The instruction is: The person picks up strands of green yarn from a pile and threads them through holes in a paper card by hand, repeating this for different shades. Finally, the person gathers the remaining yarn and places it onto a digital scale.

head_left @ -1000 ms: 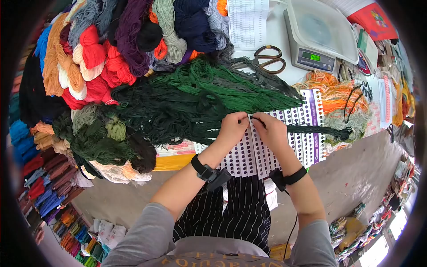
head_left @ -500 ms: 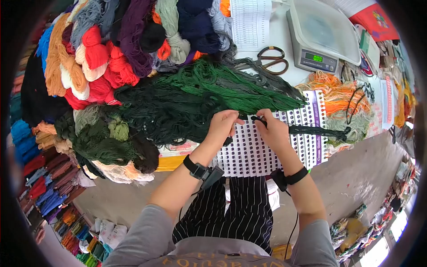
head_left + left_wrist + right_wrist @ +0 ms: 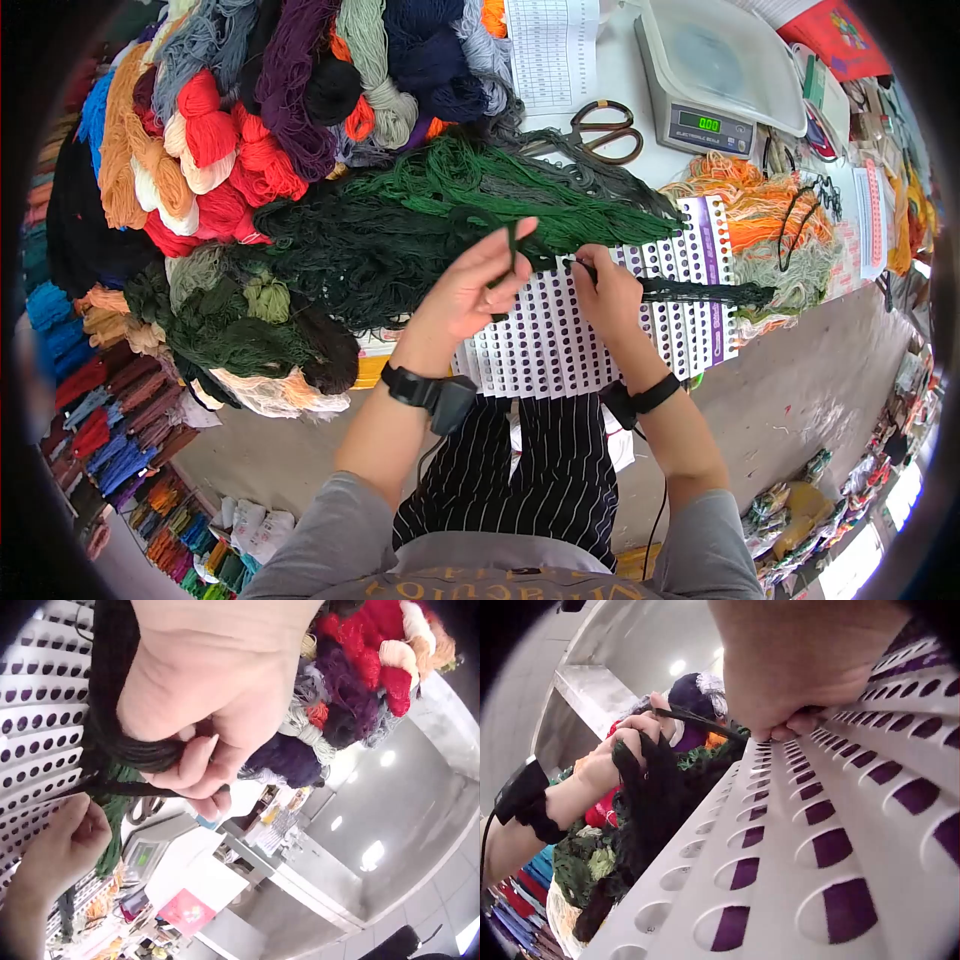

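A loop of dark green thread [image 3: 142,754] lies in my left hand [image 3: 472,285], whose fingers curl round it over the left side of the punched white cards [image 3: 540,350]. From that hand a dark strand [image 3: 127,788] stretches across to my right hand [image 3: 612,295]. The right thumb and fingers pinch this strand at the cards' far edge, beside the holes. In the right wrist view, those fingertips press close to the card edge and are partly hidden by the hand. A dark thread tail [image 3: 715,291] lies over the cards to the right.
Dark green skeins [image 3: 350,255] and brighter green ones [image 3: 540,205] lie beyond the cards. Scissors [image 3: 608,132], a printed sheet [image 3: 553,55] and a digital scale [image 3: 705,130] are farther back. Orange thread [image 3: 745,215] is at the right; colourful skeins [image 3: 215,120] pile up at left.
My left hand has moved left, away from the right hand, and turned palm up with the dark green thread in its fingers. The right hand stays at the cards' far edge.
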### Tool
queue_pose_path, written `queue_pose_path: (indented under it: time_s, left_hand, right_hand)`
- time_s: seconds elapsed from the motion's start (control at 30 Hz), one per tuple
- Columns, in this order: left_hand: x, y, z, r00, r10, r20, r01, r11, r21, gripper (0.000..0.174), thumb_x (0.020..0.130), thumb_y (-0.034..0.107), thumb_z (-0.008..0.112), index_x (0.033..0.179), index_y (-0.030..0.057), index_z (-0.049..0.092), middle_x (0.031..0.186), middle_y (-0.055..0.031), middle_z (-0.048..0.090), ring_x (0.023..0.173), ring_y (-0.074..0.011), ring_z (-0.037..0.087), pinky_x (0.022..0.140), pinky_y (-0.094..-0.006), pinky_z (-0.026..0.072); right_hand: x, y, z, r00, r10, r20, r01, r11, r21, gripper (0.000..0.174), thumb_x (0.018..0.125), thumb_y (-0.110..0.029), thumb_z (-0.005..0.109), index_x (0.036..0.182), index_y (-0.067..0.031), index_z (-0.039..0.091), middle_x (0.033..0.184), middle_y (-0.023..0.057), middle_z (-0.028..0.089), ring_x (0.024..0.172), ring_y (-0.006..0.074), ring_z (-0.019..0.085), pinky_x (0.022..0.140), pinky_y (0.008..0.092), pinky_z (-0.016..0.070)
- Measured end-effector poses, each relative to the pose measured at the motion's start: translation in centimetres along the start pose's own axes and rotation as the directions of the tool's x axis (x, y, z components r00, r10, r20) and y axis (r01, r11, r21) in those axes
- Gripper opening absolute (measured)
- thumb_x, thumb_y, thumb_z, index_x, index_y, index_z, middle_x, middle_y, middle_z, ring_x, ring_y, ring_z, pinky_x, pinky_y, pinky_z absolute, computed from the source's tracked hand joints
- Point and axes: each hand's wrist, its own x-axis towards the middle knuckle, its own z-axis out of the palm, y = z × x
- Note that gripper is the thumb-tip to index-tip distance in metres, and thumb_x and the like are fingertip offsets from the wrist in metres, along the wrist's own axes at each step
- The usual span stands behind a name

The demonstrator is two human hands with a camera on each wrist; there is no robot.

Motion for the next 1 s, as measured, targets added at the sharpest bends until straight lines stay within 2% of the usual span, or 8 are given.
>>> queue_pose_path:
  time_s: [0.3,0.37,0.43,0.53,0.7,0.83,0.93,1.0]
  left_hand:
    - [4.1,-5.1,0.6,0.983,0.132,-0.126,0.076,0.334,0.939,0.022,0.091,0.005,0.048,0.111,0.0041,0.056,0.077,-0.0067,0.059,0.06,-0.0133,0.061,0.052,-0.0291,0.0453]
    - [3.1,-5.1,1.3,0.79,0.551,0.269,-0.08,-0.341,0.937,0.007,0.088,0.007,0.054,0.094,0.0041,0.054,0.07,-0.013,0.06,0.06,-0.024,0.064,0.054,-0.0363,0.0476]
    - [2.2,-4.8,1.8,0.769,0.57,0.289,-0.081,-0.362,0.929,0.011,0.09,0.009,0.056,0.099,0.0027,0.059,0.073,-0.0094,0.058,0.063,-0.0136,0.061,0.055,-0.0313,0.0458]
    - [1.7,-4.9,2.3,0.891,0.443,-0.102,-0.145,0.49,0.86,0.019,0.092,0.017,0.058,0.091,-0.0018,0.064,0.064,0.0024,0.052,0.055,-0.0073,0.045,0.048,-0.025,0.0354]
    - [-3.8,1.3,7.4,0.947,0.217,-0.235,-0.099,0.898,0.429,0.016,0.092,0.015,0.059,0.092,-0.0011,0.06,0.061,0.0071,0.04,0.049,-0.0027,0.029,0.045,-0.021,0.0202]
    - [-8.7,6.4,6.3,0.695,0.662,-0.28,-0.511,0.729,0.456,0.018,0.093,0.017,0.058,0.097,-0.0007,0.061,0.063,0.0069,0.04,0.05,-0.0021,0.028,0.045,-0.0211,0.0175]
    - [-8.8,7.1,5.3,0.081,0.996,0.048,-0.026,-0.046,0.999,0.025,0.094,0.017,0.057,0.105,-0.0037,0.066,0.087,-0.0023,0.064,0.079,-0.0093,0.057,0.072,-0.0232,0.0456]
    - [-7.5,4.6,4.8,0.283,0.959,0.025,0.057,-0.043,0.997,0.021,0.094,0.017,0.058,0.101,-0.0008,0.067,0.095,-0.0059,0.068,0.091,-0.0126,0.06,0.084,-0.0262,0.0457]
  right_hand:
    - [-0.4,-0.7,-0.6,0.999,-0.032,-0.03,0.034,0.998,0.057,0.021,0.083,-0.009,0.063,0.103,-0.011,0.056,0.083,0.0092,0.061,0.071,0.028,0.062,0.062,0.0406,0.048]
    - [-0.2,-1.1,-0.4,0.993,-0.118,0.004,0.118,0.99,-0.078,0.027,0.077,-0.01,0.067,0.103,-0.0143,0.058,0.086,0.0049,0.058,0.068,0.0266,0.06,0.061,0.0396,0.0476]
    - [0.2,-1.5,-0.1,0.994,-0.106,0.013,0.106,0.99,-0.093,0.029,0.074,-0.009,0.067,0.101,-0.014,0.059,0.086,0.0045,0.058,0.068,0.0268,0.06,0.061,0.0383,0.0479]
    - [0.3,-1.7,0.0,0.997,-0.08,0.022,0.082,0.991,-0.109,0.031,0.069,-0.008,0.068,0.098,-0.0142,0.061,0.086,0.0031,0.058,0.068,0.0261,0.06,0.062,0.0364,0.048]
    - [0.4,-1.5,0.0,0.996,-0.075,0.047,0.079,0.992,-0.1,0.029,0.07,-0.009,0.068,0.097,-0.0153,0.063,0.086,0.0025,0.058,0.068,0.0251,0.06,0.061,0.0357,0.0478]
    - [0.2,-0.6,0.6,0.996,-0.093,-0.002,0.093,0.993,-0.071,0.022,0.075,-0.009,0.066,0.096,-0.0118,0.061,0.086,0.0038,0.06,0.068,0.0265,0.061,0.061,0.0364,0.048]
    - [-0.5,0.3,0.9,0.999,-0.023,-0.035,0.023,1.0,0.003,0.018,0.079,-0.006,0.062,0.096,-0.0084,0.057,0.085,0.0072,0.062,0.068,0.0271,0.061,0.062,0.0362,0.0488]
    - [-0.6,0.3,1.1,0.99,0.113,-0.088,-0.1,0.986,0.136,0.018,0.078,-0.004,0.059,0.093,-0.0077,0.05,0.087,0.0091,0.06,0.067,0.0323,0.06,0.06,0.0401,0.0487]
